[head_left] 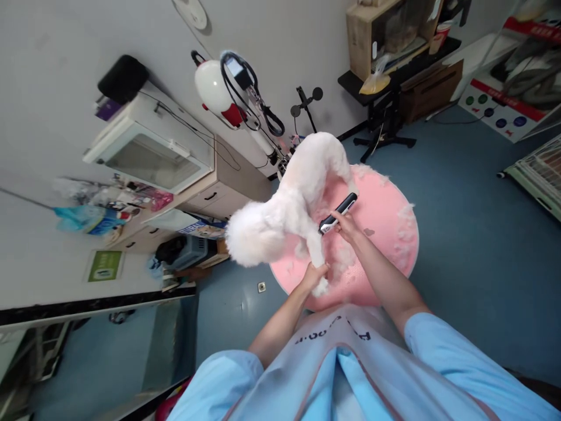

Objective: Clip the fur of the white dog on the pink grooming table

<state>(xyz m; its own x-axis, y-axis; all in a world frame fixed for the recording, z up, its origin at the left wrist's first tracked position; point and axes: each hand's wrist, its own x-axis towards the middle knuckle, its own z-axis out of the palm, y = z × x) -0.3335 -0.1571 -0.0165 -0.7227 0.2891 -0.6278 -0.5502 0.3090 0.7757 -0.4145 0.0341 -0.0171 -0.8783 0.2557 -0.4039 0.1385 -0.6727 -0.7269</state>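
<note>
A white fluffy dog [294, 202] stands on a round pink table [394, 204], its head toward the left. My left hand [314, 275] is closed around the lower part of one of its front legs, just above the paw. In my right hand [346, 227] is a black and silver hair clipper [338, 213], its blade end at the side of that same leg. Loose tufts of white fur [344, 260] lie on the tabletop around the dog.
Behind the dog stands a white and red dryer [215, 88] on a pole with a coiled black hose. A white glass-door cabinet [151, 155] sits on a counter at the left. Further back are a wheeled black stand [381, 126] and a wire cage [541, 164] at the right.
</note>
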